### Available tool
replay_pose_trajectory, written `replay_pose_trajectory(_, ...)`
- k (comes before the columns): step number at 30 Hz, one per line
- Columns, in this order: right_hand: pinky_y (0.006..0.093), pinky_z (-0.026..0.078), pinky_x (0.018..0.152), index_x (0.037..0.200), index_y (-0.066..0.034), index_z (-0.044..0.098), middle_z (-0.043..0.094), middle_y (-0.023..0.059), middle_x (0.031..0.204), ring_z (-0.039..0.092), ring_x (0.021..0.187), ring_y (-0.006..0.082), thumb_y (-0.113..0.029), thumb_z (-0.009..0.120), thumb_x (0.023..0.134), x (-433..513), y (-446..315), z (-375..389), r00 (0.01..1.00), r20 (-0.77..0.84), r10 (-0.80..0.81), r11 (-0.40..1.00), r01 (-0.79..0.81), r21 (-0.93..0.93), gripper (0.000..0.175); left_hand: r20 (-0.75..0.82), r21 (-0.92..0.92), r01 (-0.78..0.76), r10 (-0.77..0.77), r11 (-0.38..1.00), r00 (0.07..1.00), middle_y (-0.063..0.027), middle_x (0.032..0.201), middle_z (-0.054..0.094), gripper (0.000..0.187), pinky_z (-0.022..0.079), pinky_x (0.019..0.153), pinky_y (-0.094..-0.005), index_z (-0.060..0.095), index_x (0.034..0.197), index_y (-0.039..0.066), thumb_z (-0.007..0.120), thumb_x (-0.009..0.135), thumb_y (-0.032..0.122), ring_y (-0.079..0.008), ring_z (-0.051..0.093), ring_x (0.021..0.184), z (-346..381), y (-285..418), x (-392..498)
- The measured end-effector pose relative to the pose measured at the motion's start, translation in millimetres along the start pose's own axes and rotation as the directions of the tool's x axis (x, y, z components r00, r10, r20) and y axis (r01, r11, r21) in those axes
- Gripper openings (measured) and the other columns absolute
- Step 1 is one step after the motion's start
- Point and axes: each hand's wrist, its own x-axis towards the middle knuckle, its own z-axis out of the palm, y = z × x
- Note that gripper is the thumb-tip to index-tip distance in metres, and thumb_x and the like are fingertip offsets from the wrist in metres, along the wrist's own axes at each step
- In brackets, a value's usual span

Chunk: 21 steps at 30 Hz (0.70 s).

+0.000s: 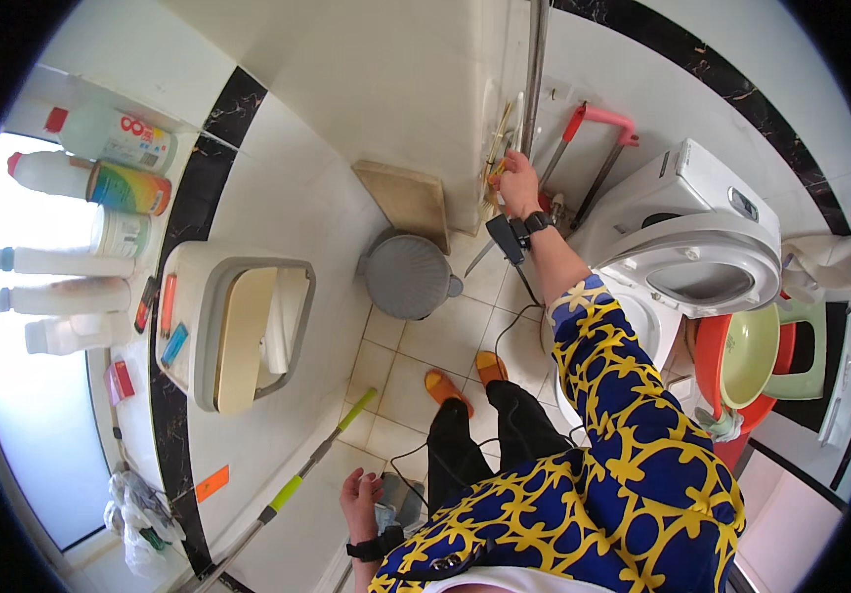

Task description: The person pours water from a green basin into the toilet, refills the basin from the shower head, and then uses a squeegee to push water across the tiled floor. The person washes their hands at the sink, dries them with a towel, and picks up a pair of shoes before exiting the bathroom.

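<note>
My right hand [518, 185] reaches forward to the wall corner, its fingers curled at a small yellow item [498, 178]. Whether they grip it is hard to tell. Thin sticks [496, 141] stand against the wall beside that hand, and a vertical metal pipe [535, 81] runs just behind it. A black device with a cable [505, 239] is strapped at my right wrist. Low at my left side, my left hand [360, 497] hangs with loosely bent fingers and nothing clearly in it. A grey bin [396, 504] partly shows beside it.
A toilet with raised lid [700, 278] stands at right, near basins [750, 356] and a red-handled tool [581, 122]. Ahead is a lidded grey bin [407, 276] by a leaning board [407, 196]. A green-and-grey pole [314, 459] leans left. Bottles [70, 263] line the windowsill. A cable [499, 337] crosses my legs.
</note>
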Motion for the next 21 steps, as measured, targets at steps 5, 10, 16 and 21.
replay_pose_trajectory(5, 0.0313, 0.048, 0.069, 0.123, 0.0002, 0.042, 0.057, 0.0161, 0.109, 0.060, 0.083, 0.0236, -0.002, 0.048, 0.076, 32.9, 22.0, 12.0, 0.997, -0.039, -0.065, 0.969, 0.054, -0.241, 0.047, 0.056, 0.021, 0.035, -0.037, 0.999, 0.998, -0.0115, 0.097, 0.060, 0.033, 0.050, 0.066, -0.0261, 0.048, 0.114, 0.000, 0.055, 0.085, 0.013, -0.0181, 0.061, 0.081, 0.6, 11.8, 28.8)
replay_pose_trajectory(10, 0.0335, 0.049, 0.069, 0.129, 0.0007, 0.033, 0.052, 0.0207, 0.113, 0.060, 0.084, 0.0278, 0.002, 0.045, 0.075, 47.0, 28.8, 4.2, 0.988, 0.064, 0.138, 0.926, -0.106, -0.362, 0.055, 0.141, 0.085, 0.035, -0.047, 0.996, 0.989, -0.0119, 0.098, 0.060, 0.034, 0.051, 0.067, -0.0268, 0.048, 0.115, -0.001, 0.054, 0.086, 0.015, -0.0198, 0.061, 0.084, 0.1, 28.4, 69.5)
replay_pose_trajectory(16, 0.0452, 0.044, 0.078, 0.105, 0.0004, 0.050, 0.059, 0.0273, 0.089, 0.055, 0.091, 0.0424, -0.018, 0.051, 0.078, 10.2, -0.8, 20.2, 0.999, -0.035, -0.027, 0.611, -0.011, -0.791, 0.032, 0.218, 0.147, -0.012, -0.021, 0.989, 0.976, -0.0108, 0.098, 0.059, 0.034, 0.051, 0.068, -0.0275, 0.047, 0.116, 0.000, 0.052, 0.086, 0.014, -0.0186, 0.061, 0.085, -0.7, 59.5, 107.0)
replay_pose_trajectory(21, 0.0404, 0.046, 0.075, 0.109, 0.0004, 0.049, 0.057, 0.0232, 0.098, 0.057, 0.090, 0.0345, -0.020, 0.058, 0.078, -24.4, -95.1, 15.4, 0.763, -0.364, -0.534, 0.610, 0.050, -0.791, 0.039, 0.301, 0.189, -0.082, 0.021, 0.978, 0.953, -0.0126, 0.098, 0.059, 0.035, 0.050, 0.068, -0.0271, 0.047, 0.116, -0.001, 0.053, 0.087, 0.017, -0.0190, 0.061, 0.084, 7.8, 84.4, 124.1)
